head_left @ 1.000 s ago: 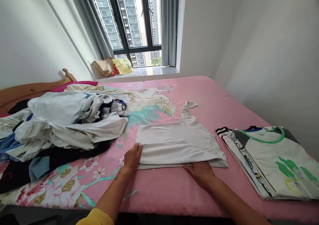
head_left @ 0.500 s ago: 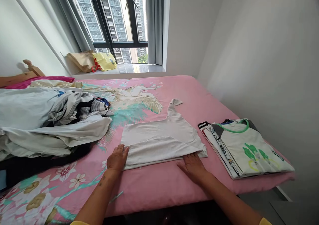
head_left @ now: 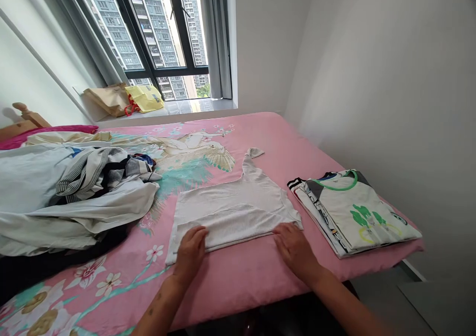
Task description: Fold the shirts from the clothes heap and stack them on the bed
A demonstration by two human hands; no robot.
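Observation:
A plain white T-shirt (head_left: 230,202) lies spread on the pink bed, folded lengthwise, with one sleeve sticking out at the far side. My left hand (head_left: 191,256) is at its near edge, left of the middle, the fingers loosely bent over the cloth. At the right end of that edge, my right hand (head_left: 295,252) touches the shirt with slightly bent fingers. Neither hand visibly grips the cloth, though the undersides of the fingers are hidden. To the right is a stack of folded T-shirts (head_left: 357,217), the top one white with a green collar and a green print.
A heap of loose clothes (head_left: 111,197) covers the bed's left side. The flowered pink bedsheet (head_left: 230,286) ends at the near edge. On the windowsill stand a brown paper bag (head_left: 107,99) and a yellow bag (head_left: 147,98). A white wall (head_left: 372,78) rises on the right.
My left hand has moved right along the shirt's near edge, away from its left corner. My right hand stays near the right end, its fingers now bent more. The view has shifted slightly.

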